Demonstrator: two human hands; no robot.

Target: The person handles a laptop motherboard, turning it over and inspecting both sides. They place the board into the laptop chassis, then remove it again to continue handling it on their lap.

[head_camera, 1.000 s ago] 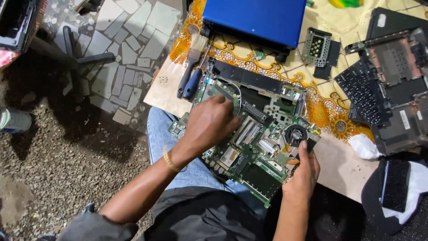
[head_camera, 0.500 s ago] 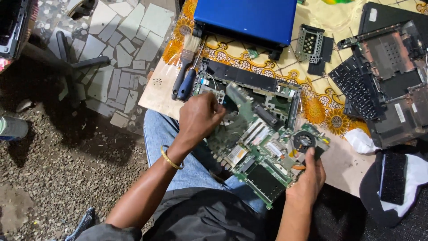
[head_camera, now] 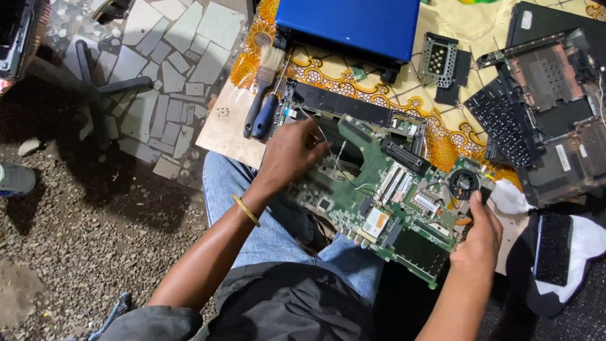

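A green laptop motherboard (head_camera: pixel 379 189) lies tilted across the person's lap and the near edge of the desk (head_camera: pixel 221 126), its long side running from upper left to lower right. The left hand (head_camera: pixel 291 151) rests on the board's upper left part, fingers curled down onto it beside a thin white wire; whether it pinches anything there cannot be told. A thin gold bangle (head_camera: pixel 245 209) circles that wrist. The right hand (head_camera: pixel 481 237) grips the board's lower right edge, thumb pointing up along the side just below the round black cooling fan (head_camera: pixel 464 183).

Behind the motherboard, touching its far edge, sits a black laptop base frame (head_camera: pixel 353 104). Just left of the frame lie a paintbrush (head_camera: pixel 265 79) with pale bristles and a blue-handled screwdriver (head_camera: pixel 265 117), side by side. Further back is a closed blue laptop lid (head_camera: pixel 350 25) on a yellow patterned cloth (head_camera: pixel 442 136). To the right lie a black keyboard (head_camera: pixel 502 123), a metal drive caddy (head_camera: pixel 439 60) and an opened dark laptop chassis (head_camera: pixel 562 107). The ground on the left is gravel and broken tiles (head_camera: pixel 158 76).
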